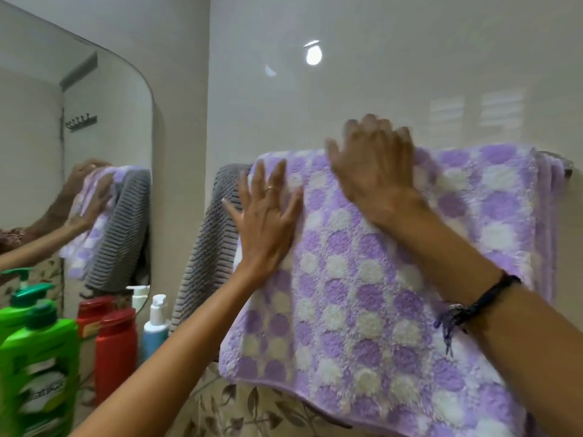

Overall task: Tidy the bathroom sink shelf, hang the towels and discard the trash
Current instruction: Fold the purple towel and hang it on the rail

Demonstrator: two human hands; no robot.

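A purple and white checked towel [362,294] hangs over a wall-mounted towel bar [564,167]. A grey ribbed towel [211,241] hangs on the same bar to its left. My left hand [268,222] lies flat on the purple towel's left side, fingers spread. My right hand [375,171] rests on the towel's top fold over the bar, fingers apart and slightly blurred. Neither hand grips the cloth.
A green pump bottle [38,357], a red bottle [115,351] and a blue pump bottle [156,326] stand at the lower left before a wall mirror [94,152]. Leaf-patterned tiles [252,411] run below the towels. The glossy tiled wall [378,74] is close ahead.
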